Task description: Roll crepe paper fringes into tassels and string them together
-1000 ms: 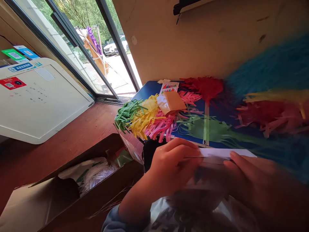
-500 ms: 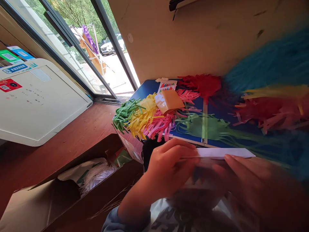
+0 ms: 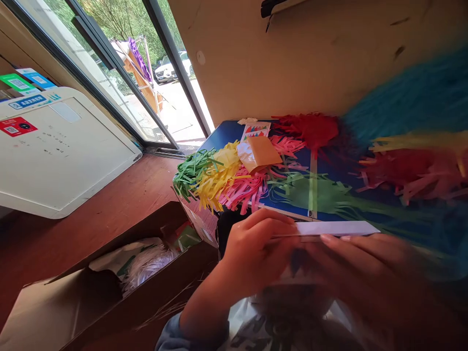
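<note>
My left hand (image 3: 256,253) is curled around the left end of a folded white paper sheet (image 3: 336,228), thumb on top. My right hand (image 3: 369,273) lies along the sheet's near edge with fingers stretched leftward and pressed on it; it is blurred by motion. The sheet is held level just in front of the blue table (image 3: 223,136). Beyond it lie fringed paper strips: green (image 3: 192,170), yellow (image 3: 215,178), pink (image 3: 243,190), red (image 3: 310,129) and a flat green piece (image 3: 321,195).
An open cardboard box (image 3: 109,287) with white and green stuffing sits at lower left on the red-brown floor (image 3: 109,200). A white appliance (image 3: 54,146) stands at left by a sliding glass door (image 3: 120,68). A brown packet (image 3: 261,152) rests on the strips. Blurred blue fringe (image 3: 413,102) hangs at right.
My right hand has slid leftward along the white sheet toward my left hand. The sheet has risen slightly. My left hand stays in place.
</note>
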`<state>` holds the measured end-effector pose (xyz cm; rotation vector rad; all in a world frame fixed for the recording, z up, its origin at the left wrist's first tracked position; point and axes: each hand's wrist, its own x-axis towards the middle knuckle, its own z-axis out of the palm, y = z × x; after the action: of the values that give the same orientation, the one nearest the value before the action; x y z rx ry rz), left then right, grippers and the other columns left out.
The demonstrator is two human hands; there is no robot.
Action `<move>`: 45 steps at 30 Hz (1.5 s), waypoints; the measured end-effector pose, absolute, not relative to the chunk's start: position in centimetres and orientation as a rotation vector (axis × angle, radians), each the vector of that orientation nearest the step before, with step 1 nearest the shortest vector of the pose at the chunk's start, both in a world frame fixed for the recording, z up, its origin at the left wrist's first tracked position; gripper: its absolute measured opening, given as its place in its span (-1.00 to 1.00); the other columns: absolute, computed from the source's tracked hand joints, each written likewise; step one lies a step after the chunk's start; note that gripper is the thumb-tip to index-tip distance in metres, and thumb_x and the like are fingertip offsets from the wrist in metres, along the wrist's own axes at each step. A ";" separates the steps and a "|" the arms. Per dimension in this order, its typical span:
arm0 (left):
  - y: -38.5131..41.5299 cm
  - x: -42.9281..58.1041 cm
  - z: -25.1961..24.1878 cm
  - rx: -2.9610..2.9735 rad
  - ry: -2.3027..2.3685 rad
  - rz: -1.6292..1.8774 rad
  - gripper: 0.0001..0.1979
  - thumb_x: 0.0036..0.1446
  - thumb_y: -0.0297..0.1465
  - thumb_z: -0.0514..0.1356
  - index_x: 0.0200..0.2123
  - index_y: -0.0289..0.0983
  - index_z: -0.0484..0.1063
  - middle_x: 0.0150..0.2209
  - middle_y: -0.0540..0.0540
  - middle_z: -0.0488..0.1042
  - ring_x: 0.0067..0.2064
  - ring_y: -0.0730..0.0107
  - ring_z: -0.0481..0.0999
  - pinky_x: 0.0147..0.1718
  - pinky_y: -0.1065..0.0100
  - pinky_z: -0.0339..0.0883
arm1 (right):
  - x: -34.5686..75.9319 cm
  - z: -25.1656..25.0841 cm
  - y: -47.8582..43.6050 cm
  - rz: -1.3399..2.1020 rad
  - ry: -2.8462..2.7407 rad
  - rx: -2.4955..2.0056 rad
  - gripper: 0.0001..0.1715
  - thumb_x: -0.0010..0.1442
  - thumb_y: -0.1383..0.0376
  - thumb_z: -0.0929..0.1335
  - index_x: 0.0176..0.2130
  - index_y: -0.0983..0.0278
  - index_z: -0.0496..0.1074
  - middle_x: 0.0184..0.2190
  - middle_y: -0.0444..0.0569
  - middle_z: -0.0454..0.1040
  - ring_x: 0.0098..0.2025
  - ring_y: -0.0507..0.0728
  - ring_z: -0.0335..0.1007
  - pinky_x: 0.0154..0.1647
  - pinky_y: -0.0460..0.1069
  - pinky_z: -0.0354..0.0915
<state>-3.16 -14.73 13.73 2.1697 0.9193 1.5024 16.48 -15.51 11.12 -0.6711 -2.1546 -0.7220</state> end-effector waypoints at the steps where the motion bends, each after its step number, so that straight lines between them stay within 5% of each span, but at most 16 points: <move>1: -14.7 -3.2 13.7 2.168 0.935 1.510 -0.95 0.01 -0.53 0.23 -0.39 -0.32 0.45 -0.36 -0.11 0.50 -0.31 0.46 0.52 -0.32 0.49 0.41 | 16.5 10.7 -15.6 -0.733 -2.155 -0.663 -0.79 0.25 0.24 0.24 -0.18 0.18 0.44 -0.31 -0.12 0.49 -0.27 0.08 0.28 -0.18 0.06 0.15; 6: -14.8 -3.3 13.5 2.172 0.917 1.529 -0.95 0.01 -0.54 0.23 -0.39 -0.33 0.45 -0.36 -0.11 0.50 -0.30 0.47 0.52 -0.32 0.51 0.42 | 16.1 10.0 -16.3 -0.709 -2.144 -0.575 -0.77 0.26 0.25 0.22 -0.19 0.23 0.42 -0.30 -0.13 0.50 -0.18 0.07 0.30 -0.07 0.05 0.15; 14: -15.2 -3.0 13.5 2.192 0.927 1.505 -0.95 0.01 -0.51 0.23 -0.38 -0.31 0.46 -0.35 -0.11 0.51 -0.31 0.45 0.52 -0.33 0.48 0.43 | 15.3 11.2 -16.1 -0.670 -2.242 -0.637 -0.57 0.23 0.24 0.19 -0.07 0.54 0.32 -0.12 0.24 0.40 0.03 0.28 0.24 -0.02 0.16 0.20; 30: -15.4 -3.2 13.8 2.316 0.882 1.466 -0.90 0.04 -0.56 0.19 -0.36 -0.29 0.46 -0.32 -0.10 0.51 -0.32 0.49 0.52 -0.32 0.51 0.42 | 17.2 13.3 -15.5 -0.309 -2.178 -0.721 -0.82 0.21 0.39 0.23 -0.18 0.25 0.35 -0.23 -0.04 0.44 -0.14 0.12 0.34 -0.13 0.09 0.23; 45: -14.4 -3.7 14.6 2.662 0.974 1.090 -0.89 0.16 -0.43 0.11 -0.30 -0.28 0.43 -0.27 -0.05 0.50 -0.28 0.53 0.51 -0.28 0.53 0.38 | 16.2 14.6 -14.0 -0.097 -2.145 -0.817 -0.76 0.23 0.33 0.21 -0.36 0.21 0.43 -0.33 -0.12 0.47 -0.33 0.01 0.39 -0.32 -0.07 0.36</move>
<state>-3.67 -14.40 14.58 2.6623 0.9737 1.0898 16.16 -13.98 14.62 -0.8166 -2.1453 -0.0967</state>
